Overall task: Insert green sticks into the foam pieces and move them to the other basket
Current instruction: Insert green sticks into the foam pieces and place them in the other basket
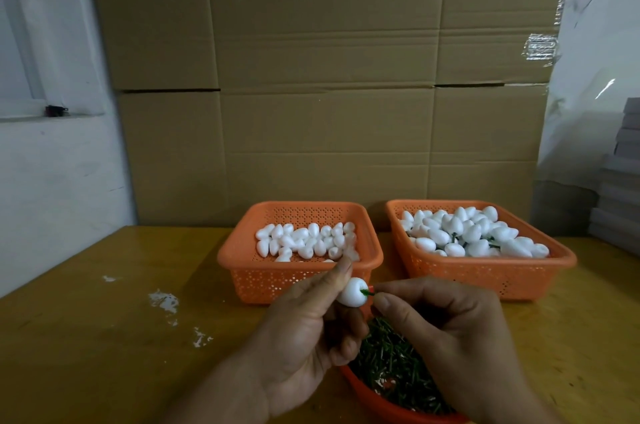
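We note our left hand [304,323] pinching a white foam piece [352,292] just beyond its fingertips while our right hand [450,330] pinches a green stick [367,292] seated in the piece's right end, above the stick tray [374,399].

Stick tray [377,399] cut off below

The left hand [304,326] pinches a white foam piece [351,292] while the right hand [446,330] pinches a green stick [367,292] set into it, above a dish of sticks [398,364]. Two orange baskets [242,250] [485,271] of foam sit on the tabletop [104,337].
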